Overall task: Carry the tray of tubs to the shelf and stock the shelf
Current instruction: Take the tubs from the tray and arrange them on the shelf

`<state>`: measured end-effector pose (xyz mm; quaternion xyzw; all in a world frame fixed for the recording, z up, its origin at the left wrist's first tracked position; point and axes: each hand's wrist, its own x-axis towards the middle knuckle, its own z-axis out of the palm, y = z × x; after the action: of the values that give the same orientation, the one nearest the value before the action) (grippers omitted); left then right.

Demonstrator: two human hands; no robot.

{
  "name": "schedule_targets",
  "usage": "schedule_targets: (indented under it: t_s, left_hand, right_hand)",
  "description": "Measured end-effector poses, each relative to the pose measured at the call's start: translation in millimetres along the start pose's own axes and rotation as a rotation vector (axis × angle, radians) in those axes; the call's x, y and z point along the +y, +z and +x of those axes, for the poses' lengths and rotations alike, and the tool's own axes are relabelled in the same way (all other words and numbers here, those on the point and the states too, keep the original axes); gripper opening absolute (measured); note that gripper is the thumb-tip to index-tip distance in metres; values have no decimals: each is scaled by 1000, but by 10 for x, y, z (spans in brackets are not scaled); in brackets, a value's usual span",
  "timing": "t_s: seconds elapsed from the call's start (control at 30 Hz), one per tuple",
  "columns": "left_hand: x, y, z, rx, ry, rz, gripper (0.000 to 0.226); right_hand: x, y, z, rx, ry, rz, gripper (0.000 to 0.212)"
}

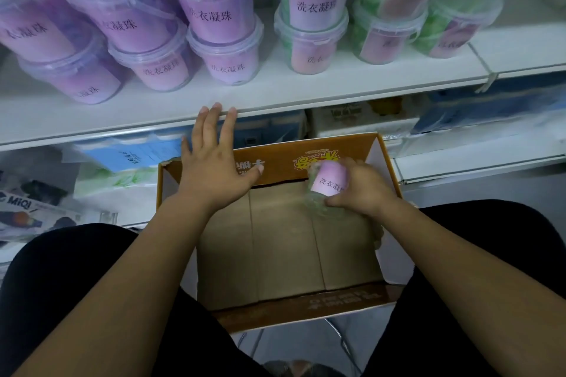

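Right hand (pixel 364 187): fingers clamped round the only tub (pixel 329 184) in the tray (pixel 275 309), tilted at its far right corner. Left hand (pixel 214 168): fingers apart, at the shelf (pixel 275 92) front edge. Advise lifting it upright, label outward, beside the green tubs (pixel 312 40).

Upper left: clear plastic tubs with purple contents (pixel 211 9), lilac-pink labels, black characters. Upper centre and right: clear plastic tubs with green contents (pixel 312 9), pale pink labels. White shelf board (pixel 275 92). Centre: plain brown cardboard tray (pixel 284 239), orange far wall, yellow-red logo. Centre right: blurred green-filled tub (pixel 329 182), pink label, black characters.
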<state>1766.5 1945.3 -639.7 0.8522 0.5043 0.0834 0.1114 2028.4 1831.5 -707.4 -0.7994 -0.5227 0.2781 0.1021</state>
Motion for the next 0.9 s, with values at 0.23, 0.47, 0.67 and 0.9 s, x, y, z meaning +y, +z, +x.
schedule_targets:
  t_s: [0.23, 0.47, 0.67, 0.9]
  left_hand:
    - [242, -182, -362, 208, -139, -309, 71]
    - [982, -245, -559, -471, -490, -951, 85]
    - [1311, -107, -580, -613, -532, -1180, 73]
    - [1592, -151, -486, -405, -573, -1209, 60]
  right_hand:
    - [-123, -472, -372, -71, -47, 529, 86]
    - [-150, -658, -711, -70, -276, 577, 94]
    - [-84, -755, -916, -54, -434, 559, 105]
    - [-26, -987, -943, 21, -496, 557, 111]
